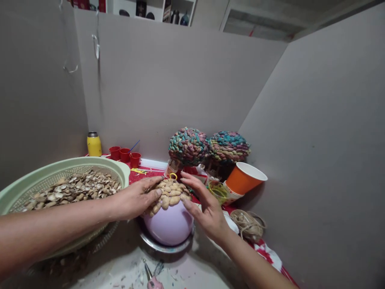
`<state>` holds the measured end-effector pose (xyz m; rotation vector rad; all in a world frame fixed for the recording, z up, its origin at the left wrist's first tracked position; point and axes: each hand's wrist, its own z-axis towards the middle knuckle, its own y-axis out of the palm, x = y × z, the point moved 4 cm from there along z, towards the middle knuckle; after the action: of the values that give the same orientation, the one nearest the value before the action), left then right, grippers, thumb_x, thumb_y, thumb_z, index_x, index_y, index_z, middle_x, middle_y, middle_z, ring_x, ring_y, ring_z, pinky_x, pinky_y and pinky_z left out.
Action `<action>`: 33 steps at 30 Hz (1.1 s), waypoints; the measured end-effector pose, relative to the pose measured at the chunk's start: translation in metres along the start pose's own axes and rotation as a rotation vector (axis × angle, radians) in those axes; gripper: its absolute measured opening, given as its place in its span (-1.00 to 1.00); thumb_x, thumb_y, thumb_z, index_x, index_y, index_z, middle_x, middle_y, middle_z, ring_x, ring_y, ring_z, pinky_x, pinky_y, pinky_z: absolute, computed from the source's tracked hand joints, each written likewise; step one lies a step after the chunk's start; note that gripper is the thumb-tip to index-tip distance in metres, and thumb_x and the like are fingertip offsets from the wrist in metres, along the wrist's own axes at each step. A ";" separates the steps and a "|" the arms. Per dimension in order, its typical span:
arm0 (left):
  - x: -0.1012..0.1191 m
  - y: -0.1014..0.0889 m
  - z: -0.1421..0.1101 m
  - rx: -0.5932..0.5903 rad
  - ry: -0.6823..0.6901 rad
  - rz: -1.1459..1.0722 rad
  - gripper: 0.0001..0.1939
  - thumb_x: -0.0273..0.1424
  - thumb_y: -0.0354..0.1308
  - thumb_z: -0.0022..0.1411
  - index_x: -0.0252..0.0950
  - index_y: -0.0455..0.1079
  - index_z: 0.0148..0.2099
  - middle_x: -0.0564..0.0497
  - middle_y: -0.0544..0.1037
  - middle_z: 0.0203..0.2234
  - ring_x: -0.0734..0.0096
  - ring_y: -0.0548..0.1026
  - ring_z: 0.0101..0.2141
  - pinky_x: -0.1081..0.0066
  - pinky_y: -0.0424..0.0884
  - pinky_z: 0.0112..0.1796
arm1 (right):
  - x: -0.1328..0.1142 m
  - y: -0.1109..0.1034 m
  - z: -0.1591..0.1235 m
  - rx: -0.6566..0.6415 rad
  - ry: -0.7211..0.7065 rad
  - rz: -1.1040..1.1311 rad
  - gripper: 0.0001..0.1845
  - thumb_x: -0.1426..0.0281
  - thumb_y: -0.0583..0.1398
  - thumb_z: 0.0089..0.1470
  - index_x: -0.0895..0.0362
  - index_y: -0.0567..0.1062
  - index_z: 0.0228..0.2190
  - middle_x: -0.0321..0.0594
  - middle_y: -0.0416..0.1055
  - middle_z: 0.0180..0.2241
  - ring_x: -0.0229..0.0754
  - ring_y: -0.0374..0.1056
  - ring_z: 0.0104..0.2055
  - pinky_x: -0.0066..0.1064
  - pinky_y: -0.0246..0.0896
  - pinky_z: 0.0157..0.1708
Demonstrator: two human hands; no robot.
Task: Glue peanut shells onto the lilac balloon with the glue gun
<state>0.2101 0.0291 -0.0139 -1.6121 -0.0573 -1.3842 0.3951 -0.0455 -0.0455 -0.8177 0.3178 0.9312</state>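
Observation:
A lilac balloon (170,226) rests in a round metal bowl (165,249), its top covered with peanut shells (171,192). A small yellow ring (173,176) stands up at the crown. My left hand (132,199) lies on the upper left of the shells, fingers stretched out and thumb apart. On the other side, my right hand (207,208) curves around the upper right, its fingers spread and the fingertips at the edge of the shell layer. Whether every fingertip touches is unclear. In front of the bowl lies a pink-handled tool with a metal tip (153,281).
A green colander (124,174) full of shells stands at left. Behind are a yellow bottle (94,144), red cups (135,160) and two colourful shell-covered domes (189,146). At right are an orange paper cup (240,178) and coiled rope (248,224). Grey panels enclose the table.

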 end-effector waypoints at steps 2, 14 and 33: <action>-0.003 0.001 0.000 0.008 0.003 0.014 -0.50 -0.25 -0.01 0.28 -0.21 0.26 0.24 -0.06 0.42 0.18 0.20 0.39 0.13 0.26 0.32 0.10 | -0.022 -0.005 0.000 0.037 -0.168 -0.159 -0.61 0.36 0.20 0.19 -0.04 0.34 0.05 -0.07 0.25 0.14 0.07 0.18 0.18 0.03 0.11 0.14; 0.003 0.007 -0.006 0.035 -0.003 0.137 -0.46 -0.19 0.02 0.25 -0.28 0.27 0.23 -0.18 0.45 0.03 0.11 0.42 0.05 0.16 0.28 0.10 | -0.072 -0.004 -0.002 -0.129 -0.486 -0.613 -0.79 0.56 0.21 0.12 0.11 0.46 -0.19 -0.17 0.48 -0.31 -0.09 0.36 -0.27 -0.06 0.13 -0.04; 0.004 0.013 -0.005 0.048 0.057 0.052 -0.45 -0.28 0.04 0.24 -0.41 0.24 0.23 -0.21 0.43 0.14 0.14 0.40 0.10 0.21 0.27 0.12 | -0.063 -0.004 -0.009 -0.075 -0.554 -0.543 -0.85 0.58 0.16 0.19 0.23 0.47 -0.18 -0.11 0.49 -0.33 -0.12 0.34 -0.28 -0.19 0.18 -0.21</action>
<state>0.2156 0.0170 -0.0195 -1.5241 -0.0149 -1.3780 0.3629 -0.0907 -0.0136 -0.6331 -0.4085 0.6204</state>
